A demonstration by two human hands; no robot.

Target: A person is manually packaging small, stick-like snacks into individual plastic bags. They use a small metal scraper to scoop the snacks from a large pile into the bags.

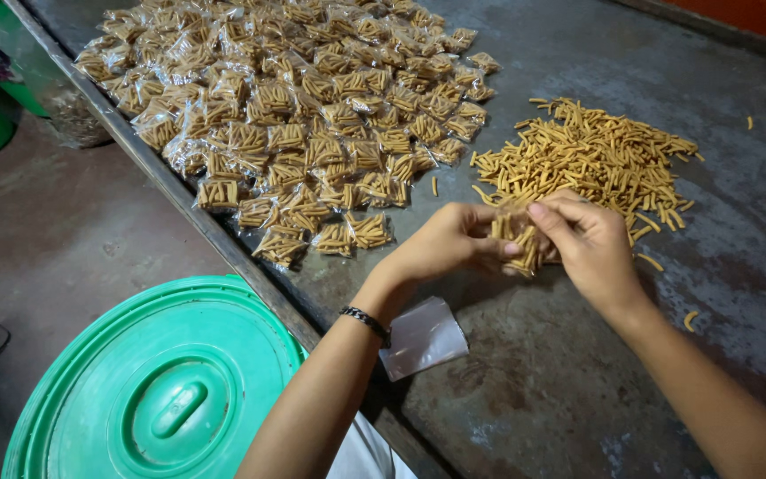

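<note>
Both hands met just above the counter point(560, 372): the left hand point(448, 241) and right hand point(589, 241) had their fingers pinched shut on a small clear packet of snack sticks point(519, 239), beside the loose stick heap point(591, 160) for easy reach; filled packets point(294, 115) lay apart.

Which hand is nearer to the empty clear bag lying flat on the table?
Left. The left hand is just above the empty clear bag, its wrist almost over it; the right hand is farther off, up and to the side.
</note>
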